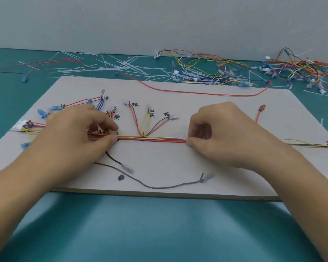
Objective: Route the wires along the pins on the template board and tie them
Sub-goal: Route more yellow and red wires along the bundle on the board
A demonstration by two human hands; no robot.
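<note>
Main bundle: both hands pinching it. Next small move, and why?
Probably hold with the left hand, free the right hand and fetch one of the loose cable ties behind the board: the bundle lies straight and gathered between the pinches, no tie visible on it.

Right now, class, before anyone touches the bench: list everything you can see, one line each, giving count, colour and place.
flat pale grey template board: one, grey-white, centre of the mat.
routed wire bundle: one, red, yellow and white, across the board's middle, with branches fanning to the far side.
long loose red wire: one, red, curving over the board's far part.
thin grey wire: one, grey, loose on the board's near part.
thin plastic cable ties: many, white, scattered on the mat beyond the board.
tangled spare wires: a heap, mixed colours, far right.
teal work mat: one, teal, under everything.
left hand: one, pinches the bundle.
right hand: one, pinches the bundle further right.
</note>
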